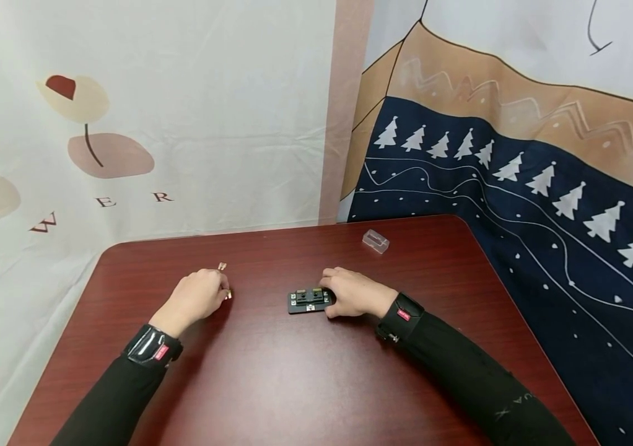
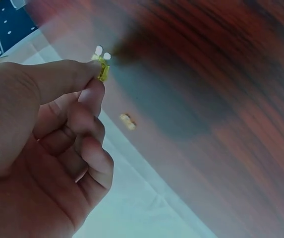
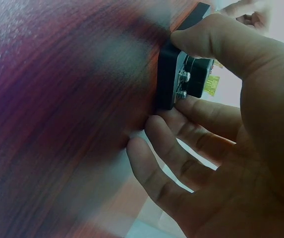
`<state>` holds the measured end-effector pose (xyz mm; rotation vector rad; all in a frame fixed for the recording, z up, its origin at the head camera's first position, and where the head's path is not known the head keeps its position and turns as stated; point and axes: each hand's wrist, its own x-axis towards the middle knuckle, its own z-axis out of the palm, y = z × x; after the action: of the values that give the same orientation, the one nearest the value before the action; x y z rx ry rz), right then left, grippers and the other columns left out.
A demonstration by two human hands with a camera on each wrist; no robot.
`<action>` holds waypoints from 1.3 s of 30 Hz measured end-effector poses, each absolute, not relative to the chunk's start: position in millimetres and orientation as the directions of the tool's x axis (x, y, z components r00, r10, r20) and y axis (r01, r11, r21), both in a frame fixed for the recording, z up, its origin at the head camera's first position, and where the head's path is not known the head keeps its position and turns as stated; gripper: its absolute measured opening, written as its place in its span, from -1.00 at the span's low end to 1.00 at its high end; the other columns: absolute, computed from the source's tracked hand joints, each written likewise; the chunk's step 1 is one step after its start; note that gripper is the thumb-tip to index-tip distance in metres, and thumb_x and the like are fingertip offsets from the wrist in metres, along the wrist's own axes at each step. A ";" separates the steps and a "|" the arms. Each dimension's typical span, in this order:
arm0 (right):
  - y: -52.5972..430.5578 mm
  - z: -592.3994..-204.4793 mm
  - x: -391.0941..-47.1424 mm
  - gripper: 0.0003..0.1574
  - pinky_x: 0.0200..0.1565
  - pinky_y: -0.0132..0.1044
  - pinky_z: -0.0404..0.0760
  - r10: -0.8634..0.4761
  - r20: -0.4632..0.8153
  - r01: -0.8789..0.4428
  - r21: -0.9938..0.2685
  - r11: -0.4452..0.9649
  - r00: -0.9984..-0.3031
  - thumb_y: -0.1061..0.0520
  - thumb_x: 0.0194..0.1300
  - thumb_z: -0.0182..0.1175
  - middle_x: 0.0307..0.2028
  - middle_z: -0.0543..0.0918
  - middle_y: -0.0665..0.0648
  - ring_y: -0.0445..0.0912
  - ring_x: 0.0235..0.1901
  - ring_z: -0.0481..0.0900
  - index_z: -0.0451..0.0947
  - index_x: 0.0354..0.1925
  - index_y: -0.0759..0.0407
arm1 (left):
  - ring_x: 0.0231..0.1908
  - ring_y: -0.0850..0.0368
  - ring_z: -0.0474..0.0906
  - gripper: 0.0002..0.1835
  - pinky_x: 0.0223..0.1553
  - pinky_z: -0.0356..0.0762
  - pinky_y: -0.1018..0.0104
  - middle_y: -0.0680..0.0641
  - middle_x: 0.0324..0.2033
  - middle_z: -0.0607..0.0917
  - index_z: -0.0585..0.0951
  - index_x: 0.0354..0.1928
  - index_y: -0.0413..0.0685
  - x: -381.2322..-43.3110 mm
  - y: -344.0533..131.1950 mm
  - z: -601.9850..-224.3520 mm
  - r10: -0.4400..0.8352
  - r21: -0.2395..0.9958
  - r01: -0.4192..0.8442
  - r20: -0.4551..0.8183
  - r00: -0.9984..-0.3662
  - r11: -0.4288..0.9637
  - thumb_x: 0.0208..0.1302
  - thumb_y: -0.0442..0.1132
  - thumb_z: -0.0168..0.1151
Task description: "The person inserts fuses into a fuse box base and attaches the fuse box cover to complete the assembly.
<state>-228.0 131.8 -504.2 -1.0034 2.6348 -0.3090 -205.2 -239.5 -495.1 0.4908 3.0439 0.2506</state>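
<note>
My left hand pinches a small yellow blade fuse between thumb and index finger, its two pale metal prongs pointing away from the fingertips. The other fingers of that hand curl loosely below. A second small piece, yellowish and blurred, lies on the table just beyond the left hand. To the right, a black fuse block lies on the tabletop. My right hand grips the block's right end between thumb and fingers. Screws and a yellow fuse show on the block in the right wrist view.
A clear plastic cover sits near the back edge of the reddish-brown table. Printed cloth hangs behind the table, and a dark blue printed part borders its right side.
</note>
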 end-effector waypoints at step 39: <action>130.0 -506.5 -227.4 -0.42 -0.07 -0.21 0.57 -0.688 -0.167 -0.641 -0.261 0.722 -0.706 -0.10 0.18 0.55 -0.09 0.56 -0.06 -0.14 -0.10 0.48 0.74 0.12 0.08 | -0.37 0.16 0.70 -0.94 -0.33 0.72 0.13 0.10 -0.29 0.72 0.77 -0.24 0.08 -184.1 -108.6 -480.4 0.589 0.147 0.612 0.173 -0.790 0.777 0.44 -0.17 0.45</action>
<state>-227.4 130.0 -506.5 -1.0520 2.6749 -0.2674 -184.1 -108.6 -480.4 1.0414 3.0712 0.3201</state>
